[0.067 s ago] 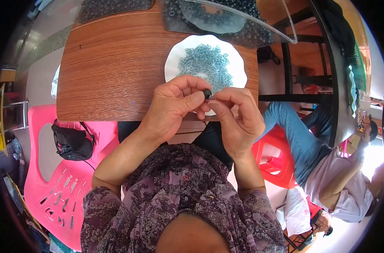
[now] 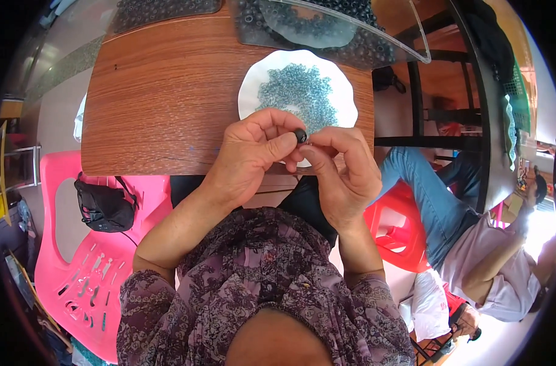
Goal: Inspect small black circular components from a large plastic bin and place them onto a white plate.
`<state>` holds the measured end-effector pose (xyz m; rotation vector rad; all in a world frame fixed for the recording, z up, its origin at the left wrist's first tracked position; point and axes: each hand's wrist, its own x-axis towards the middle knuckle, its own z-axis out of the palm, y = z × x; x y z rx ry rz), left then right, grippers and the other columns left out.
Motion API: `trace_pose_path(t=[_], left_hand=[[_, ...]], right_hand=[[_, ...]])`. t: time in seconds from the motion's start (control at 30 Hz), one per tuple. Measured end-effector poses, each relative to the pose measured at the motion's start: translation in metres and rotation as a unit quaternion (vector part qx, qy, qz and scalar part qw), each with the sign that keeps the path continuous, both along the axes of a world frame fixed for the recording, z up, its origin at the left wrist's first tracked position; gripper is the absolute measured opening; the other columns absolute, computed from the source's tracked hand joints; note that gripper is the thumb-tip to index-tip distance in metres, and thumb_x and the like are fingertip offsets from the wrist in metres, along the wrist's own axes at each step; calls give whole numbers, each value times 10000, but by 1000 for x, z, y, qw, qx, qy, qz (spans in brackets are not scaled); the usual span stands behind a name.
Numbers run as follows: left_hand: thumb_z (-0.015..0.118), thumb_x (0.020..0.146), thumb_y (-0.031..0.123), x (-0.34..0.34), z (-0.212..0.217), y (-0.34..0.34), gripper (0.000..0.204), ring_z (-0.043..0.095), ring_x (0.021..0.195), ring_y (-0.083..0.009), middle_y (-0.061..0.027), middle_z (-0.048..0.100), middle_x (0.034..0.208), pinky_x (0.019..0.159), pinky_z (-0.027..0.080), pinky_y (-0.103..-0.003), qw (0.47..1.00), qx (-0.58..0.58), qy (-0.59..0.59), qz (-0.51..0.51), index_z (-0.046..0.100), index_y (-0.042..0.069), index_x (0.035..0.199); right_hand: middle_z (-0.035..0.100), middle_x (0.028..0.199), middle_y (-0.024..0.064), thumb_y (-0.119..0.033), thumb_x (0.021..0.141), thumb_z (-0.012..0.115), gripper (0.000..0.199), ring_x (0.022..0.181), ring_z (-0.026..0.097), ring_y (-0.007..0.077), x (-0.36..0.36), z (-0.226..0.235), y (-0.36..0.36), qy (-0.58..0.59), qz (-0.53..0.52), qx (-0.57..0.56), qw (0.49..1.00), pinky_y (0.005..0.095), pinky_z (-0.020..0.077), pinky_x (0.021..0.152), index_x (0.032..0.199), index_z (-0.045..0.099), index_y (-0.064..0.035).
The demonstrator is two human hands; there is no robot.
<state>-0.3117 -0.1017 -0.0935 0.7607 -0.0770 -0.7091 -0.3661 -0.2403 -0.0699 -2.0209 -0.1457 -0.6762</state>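
Over the near rim of a white scalloped plate [image 2: 250, 97], my two hands meet almost fingertip to fingertip. Between thumb and forefinger, my left hand [image 2: 247, 149] pinches a small black ring-like part [image 2: 300, 135] with an opening facing right. My right hand [image 2: 348, 168] is closed in a pinch right beside that opening; what its fingertips hold is too small to make out. A pile of tiny clear bluish rings [image 2: 296, 88] lies spread on the plate, just beyond my fingers.
Clear plastic bins of black rings [image 2: 326, 46] stand along the far side of the wooden table [image 2: 162, 97]. A pink chair [image 2: 55, 244] with a black bag [image 2: 107, 204] is at left. Another person [image 2: 491, 262] sits at right by a red stool [image 2: 400, 229].
My right fingertips have shifted very slightly against the black part, and its opening turns a bit more into view. Otherwise both hands keep their place.
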Motion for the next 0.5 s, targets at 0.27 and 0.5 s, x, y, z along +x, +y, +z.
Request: trace_pose_path(t=[0.27, 0.5], left_hand=[[567, 862, 47, 4, 0, 1, 163, 566, 680, -113, -60, 597, 845, 628, 483, -226, 999, 33, -1, -26, 576, -24, 1009], [562, 851, 32, 10, 1, -1, 161, 571, 695, -130, -77, 607, 866, 643, 484, -242, 993, 57, -27, -97, 582, -35, 995]], right_hand=[[579, 812, 55, 125, 660, 684, 251, 659, 544, 88, 5, 8, -5, 78, -16, -29, 996, 198, 431, 554, 875, 594, 31], [583, 751, 17, 95, 615, 728, 311, 654, 528, 60, 16, 24, -24, 335, 34, 155, 929, 187, 456, 584, 886, 592, 21]])
